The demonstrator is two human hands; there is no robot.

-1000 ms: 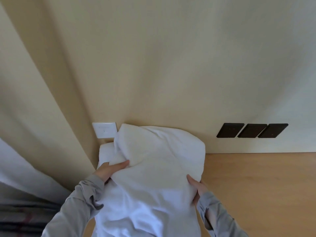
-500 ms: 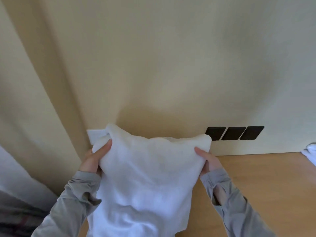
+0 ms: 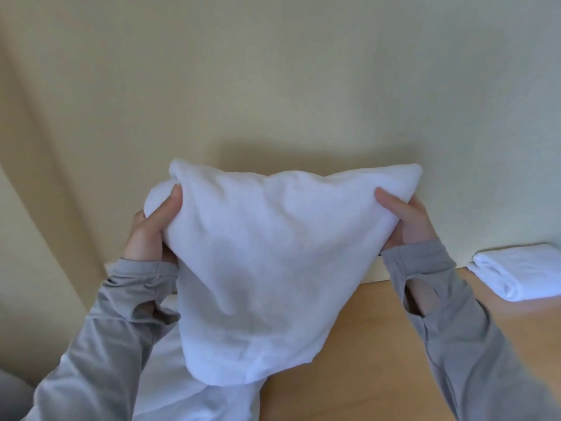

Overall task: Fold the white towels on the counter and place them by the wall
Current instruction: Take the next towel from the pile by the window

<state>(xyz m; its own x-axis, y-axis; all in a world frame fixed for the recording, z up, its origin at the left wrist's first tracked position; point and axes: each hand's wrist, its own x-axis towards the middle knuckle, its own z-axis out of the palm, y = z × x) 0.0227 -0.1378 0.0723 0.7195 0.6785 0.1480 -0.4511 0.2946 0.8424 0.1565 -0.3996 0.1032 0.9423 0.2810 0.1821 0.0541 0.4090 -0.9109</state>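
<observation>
A white towel (image 3: 267, 268) hangs in the air in front of the cream wall (image 3: 273, 71), held by its two upper corners. My left hand (image 3: 151, 229) grips the upper left corner and my right hand (image 3: 403, 220) grips the upper right one. The towel's lower edge hangs just above more white towel cloth (image 3: 182, 384) lying on the wooden counter (image 3: 379, 360) at the lower left. A folded white towel (image 3: 522, 271) lies on the counter by the wall at the far right.
Grey sleeves cover both forearms. A wall corner runs down the left side, with something grey at the bottom left edge. Bare wooden counter shows between the held towel and the folded one.
Both hands have lifted the towel up off the pile and spread its top edge wider. The view has shifted right, bringing the folded towel into sight and hiding the wall plates.
</observation>
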